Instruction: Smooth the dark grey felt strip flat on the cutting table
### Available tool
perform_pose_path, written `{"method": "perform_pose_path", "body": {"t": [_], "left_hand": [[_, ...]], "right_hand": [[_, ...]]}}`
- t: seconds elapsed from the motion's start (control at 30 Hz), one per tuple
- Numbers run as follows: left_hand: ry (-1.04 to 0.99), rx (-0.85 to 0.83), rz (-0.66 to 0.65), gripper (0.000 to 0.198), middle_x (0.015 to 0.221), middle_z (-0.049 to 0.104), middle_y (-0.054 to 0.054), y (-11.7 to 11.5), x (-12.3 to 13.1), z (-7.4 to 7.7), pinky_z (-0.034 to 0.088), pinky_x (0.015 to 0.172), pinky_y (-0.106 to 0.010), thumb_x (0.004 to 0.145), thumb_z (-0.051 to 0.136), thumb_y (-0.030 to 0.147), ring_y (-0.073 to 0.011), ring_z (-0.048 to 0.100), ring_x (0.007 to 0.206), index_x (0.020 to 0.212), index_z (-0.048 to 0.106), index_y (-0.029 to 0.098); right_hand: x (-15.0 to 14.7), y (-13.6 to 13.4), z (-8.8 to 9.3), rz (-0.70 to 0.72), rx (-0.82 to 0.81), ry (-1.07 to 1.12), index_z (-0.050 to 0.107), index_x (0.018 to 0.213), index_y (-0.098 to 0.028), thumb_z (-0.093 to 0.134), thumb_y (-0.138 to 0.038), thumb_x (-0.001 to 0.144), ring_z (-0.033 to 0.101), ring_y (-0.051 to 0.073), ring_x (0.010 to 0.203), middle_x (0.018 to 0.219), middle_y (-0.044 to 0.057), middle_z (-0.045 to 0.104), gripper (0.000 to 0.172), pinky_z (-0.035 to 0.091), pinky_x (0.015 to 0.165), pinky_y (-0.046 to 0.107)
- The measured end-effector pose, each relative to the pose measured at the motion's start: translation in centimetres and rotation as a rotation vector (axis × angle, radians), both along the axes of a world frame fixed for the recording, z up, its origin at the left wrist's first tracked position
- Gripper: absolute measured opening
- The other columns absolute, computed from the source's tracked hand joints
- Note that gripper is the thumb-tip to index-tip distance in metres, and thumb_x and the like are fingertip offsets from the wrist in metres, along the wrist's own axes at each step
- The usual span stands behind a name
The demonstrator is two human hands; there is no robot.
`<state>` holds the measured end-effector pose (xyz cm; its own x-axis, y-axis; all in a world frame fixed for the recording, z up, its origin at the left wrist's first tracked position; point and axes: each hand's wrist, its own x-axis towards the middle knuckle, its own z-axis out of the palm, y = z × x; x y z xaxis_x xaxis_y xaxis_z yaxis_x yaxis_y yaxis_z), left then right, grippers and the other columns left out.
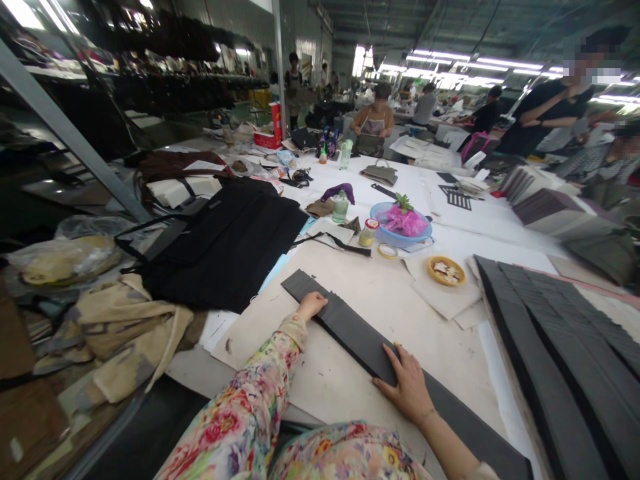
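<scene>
Head view shows a long white tabletop [490,227] with a brown paper sheet [380,300] spread on it. At the right lies a stack of dark grey strips [565,340], fanned out and not yet handled — most of the work seems left. One long dark grey strip [350,330] lies diagonally on the paper, just beside the stack. The left hand [311,305] rests at its far end with fingers curled, pressing on it and not gripping. The right hand [407,387] lies flat and open on the middle of this strip, holding it down.
</scene>
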<state>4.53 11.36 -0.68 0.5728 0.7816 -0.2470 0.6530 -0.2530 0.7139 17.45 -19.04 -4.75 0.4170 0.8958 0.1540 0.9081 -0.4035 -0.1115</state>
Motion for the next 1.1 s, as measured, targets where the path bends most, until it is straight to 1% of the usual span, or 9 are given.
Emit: {"method": "perform_pose_path", "body": {"t": [0.17,0.27,0.37,0.5,0.6,0.7,0.77,0.93,1.1], "left_hand": [[0.01,0.017,0.02,0.014,0.071,0.059,-0.003,-0.7,0.1,-0.2,0.036,0.058,-0.021,0.073,0.054,0.024,-0.0112,0.052,0.066,0.072,0.058,0.012],[0.023,0.056,0.001,0.011,0.072,0.058,-0.003,-1.3,0.2,-0.2,0.036,0.062,-0.021,0.072,0.055,0.023,-0.0117,0.052,0.068,0.069,0.058,0.013],[0.039,0.109,0.011,0.012,0.08,0.057,-0.004,-1.9,0.4,-0.3,0.037,0.068,-0.022,0.071,0.055,0.025,-0.0127,0.052,0.074,0.068,0.058,0.014],[0.037,0.181,0.06,0.013,0.09,0.055,-0.005,-2.6,0.4,-0.8,0.037,0.071,-0.022,0.074,0.053,0.026,-0.0122,0.051,0.078,0.079,0.057,0.014],[0.034,0.194,0.06,0.015,0.089,0.057,-0.004,-2.6,0.1,-1.0,0.036,0.068,-0.021,0.075,0.052,0.026,-0.0111,0.052,0.077,0.085,0.055,0.015],[0.062,0.165,0.021,0.013,0.079,0.058,-0.002,-2.4,-0.5,-0.8,0.036,0.063,-0.022,0.074,0.053,0.027,-0.0115,0.052,0.07,0.08,0.056,0.016],[0.079,0.157,-0.009,0.013,0.074,0.057,-0.003,-2.3,-0.9,-0.5,0.035,0.062,-0.022,0.074,0.053,0.028,-0.0123,0.051,0.069,0.074,0.057,0.016],[0.07,0.228,0.003,0.014,0.088,0.053,-0.006,-2.7,-1.6,-0.1,0.035,0.072,-0.023,0.075,0.053,0.027,-0.0128,0.051,0.076,0.07,0.057,0.014],[0.066,0.249,0.042,0.014,0.087,0.05,-0.005,-2.3,-2.1,0.1,0.035,0.072,-0.022,0.078,0.05,0.027,-0.0115,0.05,0.075,0.074,0.056,0.014]], "right_hand": [[0.0,-0.4,0.2,0.001,-0.005,-0.003,0.032,0.132,-0.023,0.04,-0.065,0.071,0.029,0.026,0.122,0.134,0.011,0.029,0.075,0.021,0.102,0.045],[0.1,-1.0,0.1,0.002,-0.003,-0.007,0.032,0.132,-0.022,0.04,-0.065,0.072,0.03,0.026,0.122,0.134,0.011,0.029,0.075,0.021,0.102,0.045],[0.2,-1.6,0.0,-0.014,0.001,-0.011,0.033,0.132,-0.022,0.041,-0.064,0.072,0.031,0.026,0.121,0.134,0.011,0.03,0.074,0.021,0.102,0.044],[0.3,-1.8,-0.1,-0.019,-0.016,-0.004,0.031,0.133,-0.022,0.04,-0.064,0.072,0.03,0.026,0.122,0.134,0.011,0.029,0.074,0.021,0.102,0.044],[0.3,-1.7,-0.3,-0.02,-0.018,-0.005,0.03,0.133,-0.023,0.04,-0.064,0.072,0.029,0.025,0.123,0.135,0.01,0.028,0.074,0.021,0.102,0.044],[0.4,-1.7,-0.5,-0.021,-0.019,-0.017,0.03,0.133,-0.023,0.039,-0.065,0.073,0.029,0.025,0.123,0.135,0.009,0.028,0.074,0.021,0.102,0.044],[0.4,-1.7,-0.5,-0.023,-0.025,-0.024,0.03,0.133,-0.022,0.039,-0.065,0.073,0.029,0.025,0.123,0.135,0.01,0.028,0.074,0.021,0.102,0.043],[0.3,-1.4,-0.2,-0.018,-0.042,-0.026,0.032,0.132,-0.021,0.038,-0.065,0.072,0.029,0.024,0.122,0.134,0.011,0.029,0.075,0.021,0.102,0.042],[-0.2,-0.3,0.2,0.004,-0.041,-0.022,0.031,0.132,-0.021,0.039,-0.063,0.073,0.029,0.026,0.122,0.134,0.012,0.029,0.073,0.023,0.101,0.043]]}}
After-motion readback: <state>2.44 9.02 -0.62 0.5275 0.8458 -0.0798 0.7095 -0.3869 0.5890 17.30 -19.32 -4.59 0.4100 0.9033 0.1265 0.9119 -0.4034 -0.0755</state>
